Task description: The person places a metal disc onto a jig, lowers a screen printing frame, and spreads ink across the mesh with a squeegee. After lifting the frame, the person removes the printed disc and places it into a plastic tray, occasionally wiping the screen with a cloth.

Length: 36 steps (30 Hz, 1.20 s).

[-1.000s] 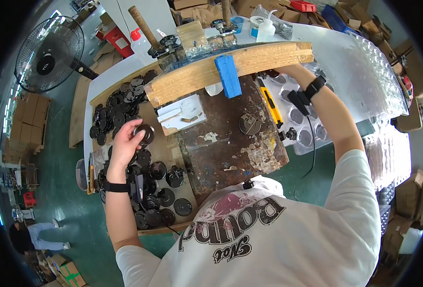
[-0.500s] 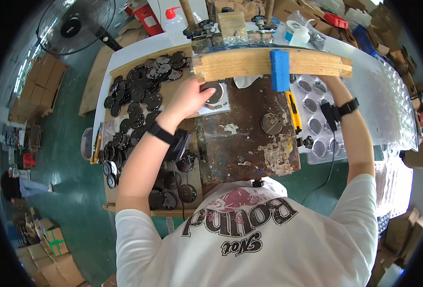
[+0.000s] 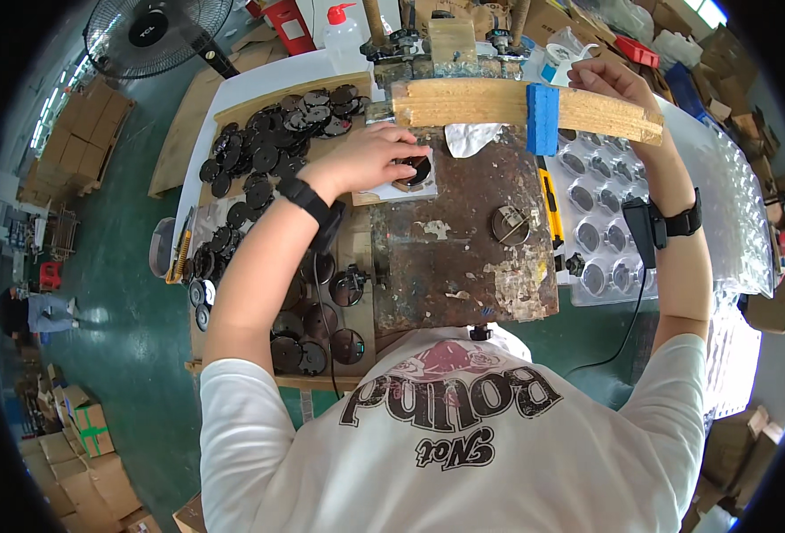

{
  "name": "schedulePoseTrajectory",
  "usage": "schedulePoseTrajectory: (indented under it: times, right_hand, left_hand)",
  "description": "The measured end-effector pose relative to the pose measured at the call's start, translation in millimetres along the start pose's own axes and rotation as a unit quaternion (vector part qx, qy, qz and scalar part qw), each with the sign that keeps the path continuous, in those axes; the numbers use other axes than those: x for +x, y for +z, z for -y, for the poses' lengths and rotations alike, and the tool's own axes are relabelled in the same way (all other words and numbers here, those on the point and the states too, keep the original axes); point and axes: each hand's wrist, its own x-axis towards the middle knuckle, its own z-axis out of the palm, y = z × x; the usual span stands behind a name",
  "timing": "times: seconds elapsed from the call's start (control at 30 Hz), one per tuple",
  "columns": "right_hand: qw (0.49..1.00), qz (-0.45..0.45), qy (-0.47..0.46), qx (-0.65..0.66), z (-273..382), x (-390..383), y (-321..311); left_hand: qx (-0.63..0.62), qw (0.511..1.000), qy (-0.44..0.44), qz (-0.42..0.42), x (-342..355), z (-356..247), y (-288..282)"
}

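My left hand (image 3: 384,158) has its fingers curled on a black disc (image 3: 417,173), which sits on a white board (image 3: 391,194) left of the stained metal work plate (image 3: 446,249). My right hand (image 3: 607,82) is raised behind the curved wooden bar (image 3: 455,99), fingers loosely bent and apart, beside a small white tub with a spouted bottle (image 3: 557,60). A blue block (image 3: 542,120) crosses the bar. A white rag (image 3: 472,138) lies below it. A round dark piece (image 3: 510,225) lies on the plate.
Piles of black discs (image 3: 264,155) fill the board at left. A yellow knife (image 3: 551,209) lies beside clear trays (image 3: 597,237) at right. A red-capped bottle (image 3: 342,44) stands behind, near a fan (image 3: 148,31). A distant person (image 3: 33,313) is at far left.
My left hand moved up and right with the disc from the piles to the white board. My right hand rose from under the wooden bar to beside the spouted bottle behind it.
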Motion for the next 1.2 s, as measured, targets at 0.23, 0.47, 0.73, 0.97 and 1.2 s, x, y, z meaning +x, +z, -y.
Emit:
schedulePoseTrajectory:
  times: [0.23, 0.47, 0.73, 0.97, 1.2]
  right_hand:
    - [0.996, 0.075, 0.022, 0.044, 11.0, -8.3, -6.4]
    - [0.954, 0.21, 0.06, -0.205, 16.6, 11.2, 24.9]
    - [0.872, 0.189, -0.165, -0.42, 17.1, 45.4, 123.3]
    - [0.896, 0.215, -0.189, -0.34, 26.7, -5.1, 137.4]
    - [0.889, 0.284, -0.195, -0.302, 37.2, -11.4, 128.8]
  left_hand:
    - [0.017, 0.999, 0.028, -0.044, -21.5, -3.8, -15.5]
    - [-0.456, 0.87, -0.154, -0.104, -62.9, -77.6, -8.3]
    - [-0.357, 0.908, -0.219, -0.027, -61.9, -94.7, 13.4]
    - [-0.341, 0.916, -0.21, -0.014, -63.8, -91.8, 15.4]
    - [-0.357, 0.911, -0.206, -0.024, -62.7, -94.5, 11.9]
